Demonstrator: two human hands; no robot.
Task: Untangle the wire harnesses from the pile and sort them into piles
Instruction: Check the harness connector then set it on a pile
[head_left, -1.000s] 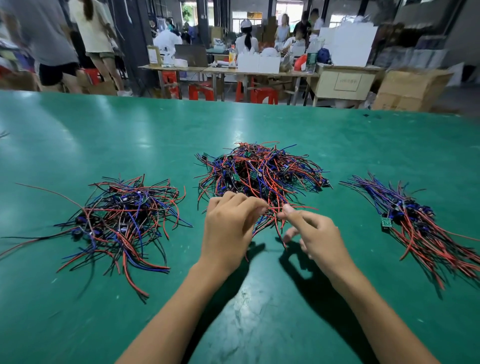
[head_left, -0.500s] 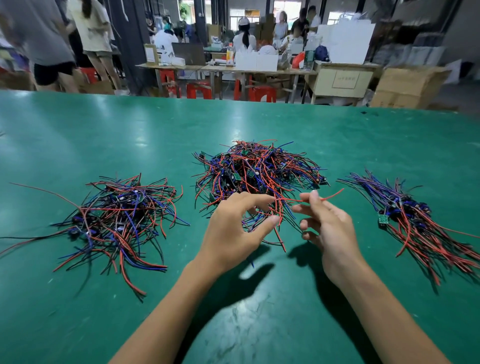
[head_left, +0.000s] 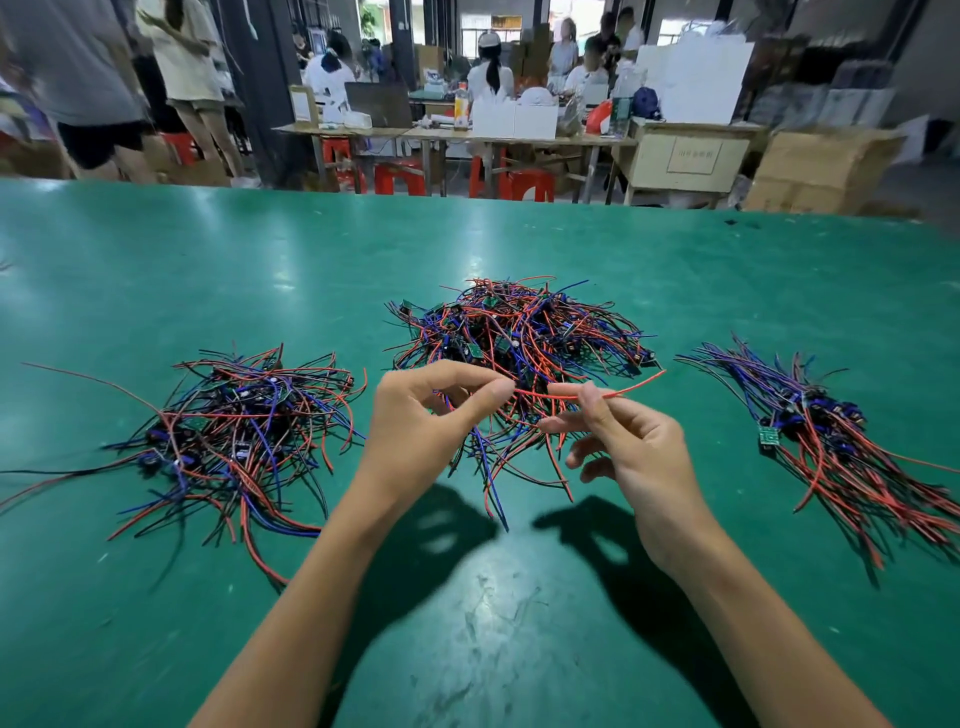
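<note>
A tangled pile (head_left: 519, 338) of red, blue and black wire harnesses with small green boards lies in the middle of the green table (head_left: 208, 260). My left hand (head_left: 426, 426) pinches a red wire (head_left: 628, 387) between thumb and forefinger at the pile's near edge. The same wire is pinched by my right hand (head_left: 628, 447) further along, and its free end sticks out to the right. Wires hang from my left hand down to the table. A loose pile (head_left: 234, 421) lies to the left, and a straighter pile (head_left: 831, 441) to the right.
Bare green tabletop stretches in front of and behind the piles. Past the table's far edge stand work tables (head_left: 467, 137), red stools (head_left: 400, 176), cardboard boxes (head_left: 821, 171) and several people.
Both hands have lifted off the table from the pile's near edge. The red wire is now stretched level between them, its end pointing right.
</note>
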